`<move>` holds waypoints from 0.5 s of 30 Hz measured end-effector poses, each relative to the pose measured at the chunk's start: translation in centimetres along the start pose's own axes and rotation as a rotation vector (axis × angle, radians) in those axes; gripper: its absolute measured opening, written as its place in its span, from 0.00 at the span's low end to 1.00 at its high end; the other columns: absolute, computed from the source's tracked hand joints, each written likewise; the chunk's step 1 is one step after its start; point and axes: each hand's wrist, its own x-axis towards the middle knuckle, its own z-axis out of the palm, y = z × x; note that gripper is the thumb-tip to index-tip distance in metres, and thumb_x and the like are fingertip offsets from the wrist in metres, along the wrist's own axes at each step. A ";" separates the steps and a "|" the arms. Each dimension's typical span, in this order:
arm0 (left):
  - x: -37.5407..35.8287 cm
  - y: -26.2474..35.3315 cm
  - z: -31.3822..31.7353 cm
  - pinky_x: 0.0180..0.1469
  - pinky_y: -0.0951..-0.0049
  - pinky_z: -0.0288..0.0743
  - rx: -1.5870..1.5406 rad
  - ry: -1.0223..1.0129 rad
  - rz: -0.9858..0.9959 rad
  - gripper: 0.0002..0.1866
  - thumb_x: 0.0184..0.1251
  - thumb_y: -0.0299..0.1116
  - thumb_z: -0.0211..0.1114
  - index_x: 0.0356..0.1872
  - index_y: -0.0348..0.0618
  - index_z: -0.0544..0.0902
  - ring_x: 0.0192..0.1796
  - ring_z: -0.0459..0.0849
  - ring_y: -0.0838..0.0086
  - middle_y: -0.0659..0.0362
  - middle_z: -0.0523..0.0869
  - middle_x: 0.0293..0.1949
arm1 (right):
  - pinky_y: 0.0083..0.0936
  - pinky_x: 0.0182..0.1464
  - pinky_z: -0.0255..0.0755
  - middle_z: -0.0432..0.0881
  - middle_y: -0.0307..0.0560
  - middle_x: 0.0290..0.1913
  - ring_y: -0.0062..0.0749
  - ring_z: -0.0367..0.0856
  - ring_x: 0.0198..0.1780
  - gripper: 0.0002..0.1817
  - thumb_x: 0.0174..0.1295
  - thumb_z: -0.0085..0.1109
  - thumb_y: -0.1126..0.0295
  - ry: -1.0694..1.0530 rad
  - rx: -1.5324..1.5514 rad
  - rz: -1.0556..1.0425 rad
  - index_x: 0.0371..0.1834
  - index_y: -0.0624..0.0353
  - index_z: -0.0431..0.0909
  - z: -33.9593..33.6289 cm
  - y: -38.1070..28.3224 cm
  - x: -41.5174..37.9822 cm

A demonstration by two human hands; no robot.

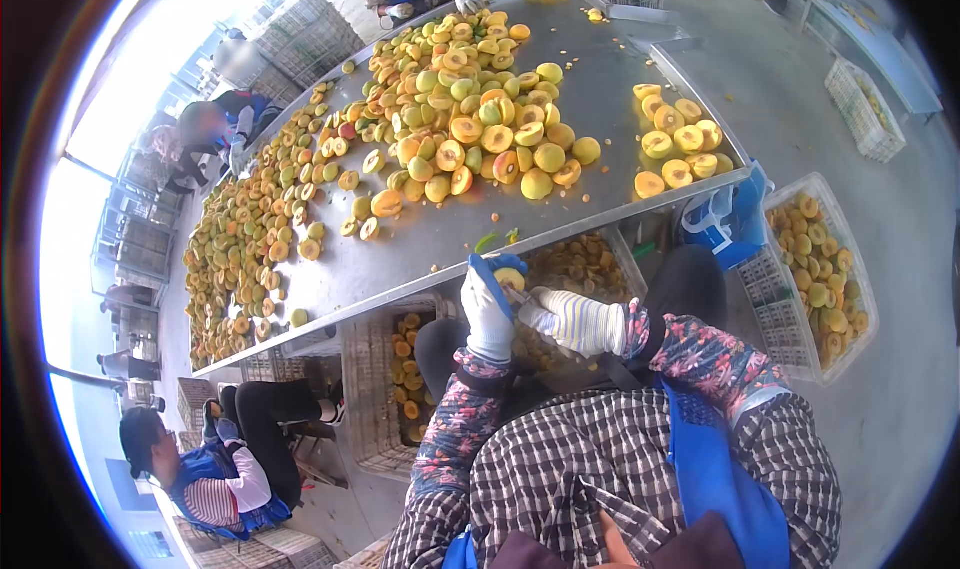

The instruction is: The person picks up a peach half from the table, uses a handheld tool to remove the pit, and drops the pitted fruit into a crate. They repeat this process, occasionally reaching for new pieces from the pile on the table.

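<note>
My left hand (487, 314), in a white glove with blue coating, is closed around a peach half (510, 279) with its cut face showing. My right hand (585, 322), in a striped knit glove, has its fingers curled together close beside that half. A small tool may be in it, but its grip is too hidden to make out. Both hands are just below the near edge of the metal table (450, 239). A crate of peach pieces (580, 269) stands beneath them, partly covered by my arms.
A big heap of peach halves (450, 99) covers the table's middle and left; a smaller group (680, 139) lies right. Blue container (725, 219) hangs near the corner. Crates (820, 279) (375, 439) flank my legs. Co-workers sit left (215, 479) and across the table.
</note>
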 end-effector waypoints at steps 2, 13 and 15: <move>0.2 0.0 0.0 0.43 0.75 0.77 0.070 -0.014 -0.034 0.32 0.81 0.55 0.39 0.37 0.36 0.82 0.35 0.83 0.72 0.55 0.86 0.33 | 0.34 0.43 0.73 0.77 0.44 0.36 0.36 0.78 0.38 0.18 0.77 0.43 0.57 -0.135 0.093 0.202 0.57 0.59 0.69 -0.8 -0.8 -0.4; 1.5 0.5 0.0 0.40 0.74 0.79 0.163 -0.285 -0.001 0.36 0.80 0.58 0.37 0.34 0.36 0.83 0.32 0.85 0.73 0.56 0.87 0.29 | 0.19 0.12 0.62 0.66 0.33 0.17 0.20 0.65 0.11 0.22 0.72 0.48 0.43 -0.240 0.656 0.177 0.45 0.53 0.71 -1.3 2.0 -0.5; 1.1 0.6 0.7 0.41 0.73 0.79 0.130 -0.237 -0.056 0.36 0.80 0.58 0.36 0.34 0.36 0.83 0.32 0.85 0.72 0.55 0.87 0.30 | 0.20 0.12 0.61 0.66 0.32 0.18 0.19 0.65 0.11 0.23 0.72 0.48 0.42 -0.240 0.648 0.148 0.41 0.52 0.70 -1.2 2.7 -0.2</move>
